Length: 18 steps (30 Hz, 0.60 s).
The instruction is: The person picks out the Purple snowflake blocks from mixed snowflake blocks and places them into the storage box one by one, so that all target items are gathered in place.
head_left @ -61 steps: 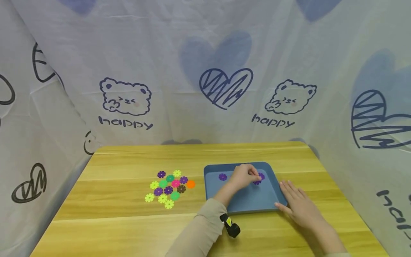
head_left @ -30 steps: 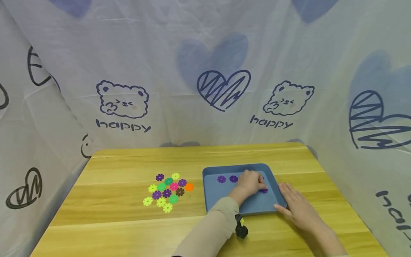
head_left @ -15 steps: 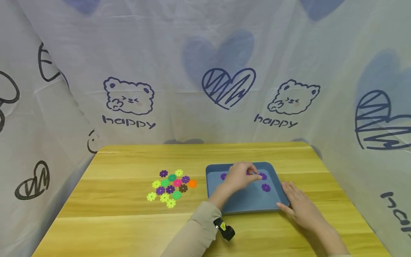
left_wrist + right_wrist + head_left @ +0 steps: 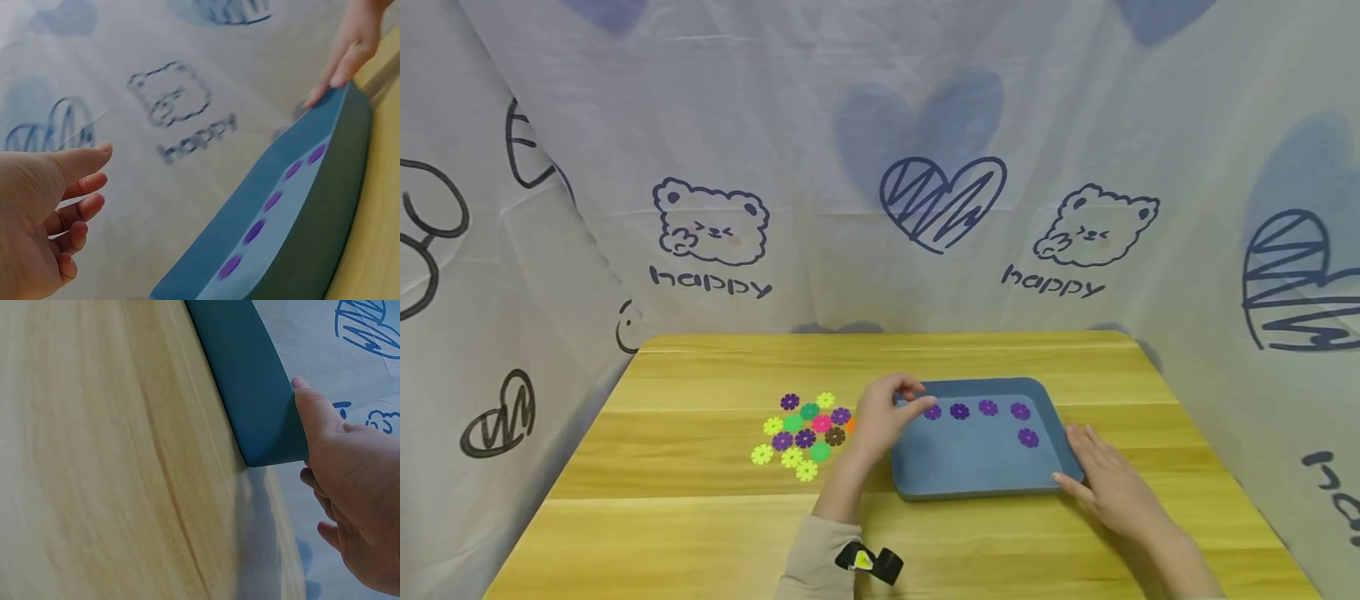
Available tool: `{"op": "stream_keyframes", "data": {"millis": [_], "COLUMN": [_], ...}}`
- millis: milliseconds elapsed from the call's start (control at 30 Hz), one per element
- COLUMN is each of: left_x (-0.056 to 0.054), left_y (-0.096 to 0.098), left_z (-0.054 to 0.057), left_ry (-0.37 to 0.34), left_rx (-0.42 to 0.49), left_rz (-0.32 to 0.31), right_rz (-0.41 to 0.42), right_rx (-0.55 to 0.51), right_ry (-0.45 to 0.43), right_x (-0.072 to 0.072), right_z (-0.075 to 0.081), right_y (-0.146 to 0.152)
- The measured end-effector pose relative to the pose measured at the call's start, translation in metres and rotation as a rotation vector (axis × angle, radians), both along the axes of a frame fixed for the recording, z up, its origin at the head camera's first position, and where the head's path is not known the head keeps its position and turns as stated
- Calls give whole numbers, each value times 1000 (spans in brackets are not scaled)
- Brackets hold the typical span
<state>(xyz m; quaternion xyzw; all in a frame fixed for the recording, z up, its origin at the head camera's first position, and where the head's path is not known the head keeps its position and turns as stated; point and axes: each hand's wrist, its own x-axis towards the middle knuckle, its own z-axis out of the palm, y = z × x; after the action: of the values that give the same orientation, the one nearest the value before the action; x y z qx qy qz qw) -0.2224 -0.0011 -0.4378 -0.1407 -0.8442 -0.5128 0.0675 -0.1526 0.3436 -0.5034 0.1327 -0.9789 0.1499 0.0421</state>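
My left hand (image 4: 880, 417) hovers over the left rim of a blue tray (image 4: 973, 467), its thumb held out and its fingers loosely bent. Nothing sits between them in the left wrist view, where the same hand (image 4: 37, 212) hangs apart from the tray. Several purple notched plastic discs (image 4: 959, 411) lie in a row along the tray's back. One more purple disc (image 4: 1027, 437) lies in front of the row's right end. My right hand (image 4: 1108, 483) rests against the tray's right side, fingers extended. In the right wrist view its thumb (image 4: 315, 415) touches the tray's edge.
Left of the tray, loose notched discs (image 4: 822, 423) in yellow, green, purple, pink, brown and orange lie spread on the wooden table (image 4: 662, 467). My left hand partly covers the orange disc (image 4: 851, 427). A printed cloth (image 4: 820, 233) hangs behind the table and at its sides.
My left hand set a purple disc in front of the row's right end, then let go and moved left to the tray's left rim. The right hand stays at the tray's side.
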Motion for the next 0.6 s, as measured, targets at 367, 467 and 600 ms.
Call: {"op": "stream_keyframes", "data": {"millis": [367,467,600], "left_x": [10,11,12], "left_y": [-86,-109,-137], "left_z": [-27,-37,-51], "left_ry": [-64,-90,-106], "left_rx": [-9,-68,-123], "left_rz": [240,284,306], "right_rz": [-2,-7,-8], "right_rx": [-5,-2,2], "right_ry": [-29,-47,-60], "right_x": [2,1,0], "right_z": [5,6,5], "right_y": [0,-1,-1]}}
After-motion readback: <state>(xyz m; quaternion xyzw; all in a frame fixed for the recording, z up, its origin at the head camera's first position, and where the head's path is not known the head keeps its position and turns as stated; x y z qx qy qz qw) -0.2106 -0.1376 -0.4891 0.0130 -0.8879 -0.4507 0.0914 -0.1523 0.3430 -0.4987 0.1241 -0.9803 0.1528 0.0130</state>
